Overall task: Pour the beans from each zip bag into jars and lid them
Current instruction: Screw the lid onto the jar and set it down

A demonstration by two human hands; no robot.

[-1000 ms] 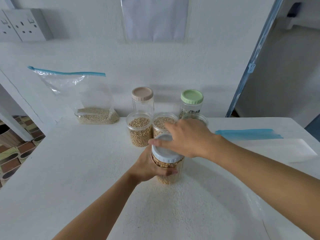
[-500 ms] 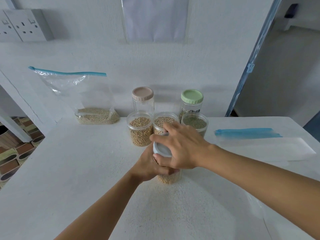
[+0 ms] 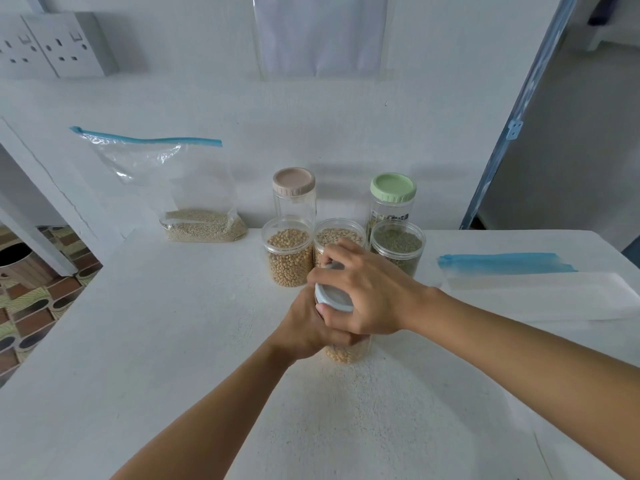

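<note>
Two hands meet on one bean jar (image 3: pixel 346 353) standing on the white textured table (image 3: pixel 156 341). The left hand (image 3: pixel 311 327) wraps its body and the right hand (image 3: pixel 367 299) curls over its white lid (image 3: pixel 332 299). Behind stand three open jars (image 3: pixel 287 254), all filled. The label on the green-lidded jar (image 3: pixel 393 202) is unreadable. A zip bag (image 3: pixel 194 202) leans on the white wall.

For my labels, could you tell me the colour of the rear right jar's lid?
Pale green lid, head view.

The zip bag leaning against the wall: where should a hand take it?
Probably pinch the zip bag at its empty upper film, just below the blue zip strip, coming from the front: the wall stands behind it, and the grains weigh down its bottom.
</note>
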